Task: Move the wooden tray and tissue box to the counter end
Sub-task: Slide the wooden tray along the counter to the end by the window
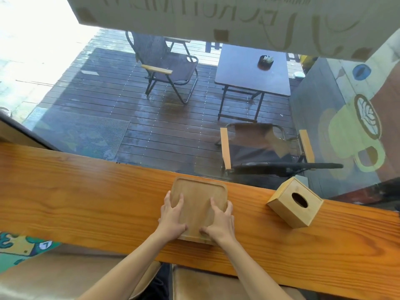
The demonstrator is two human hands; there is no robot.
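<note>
I have 1 view only, from the head camera, so nothing overlaps with a second view. It sits above the near edge of the wooden counter point(86, 191) and looks forward and steeply down. The wide lens bows the counter, which runs from 9 o'clock to 3 o'clock. Both forearms enter from 6 o'clock, close to the lens. Toward 12 o'clock it looks through the window point(238, 20) onto the deck point(108, 87) below, far off.
</note>
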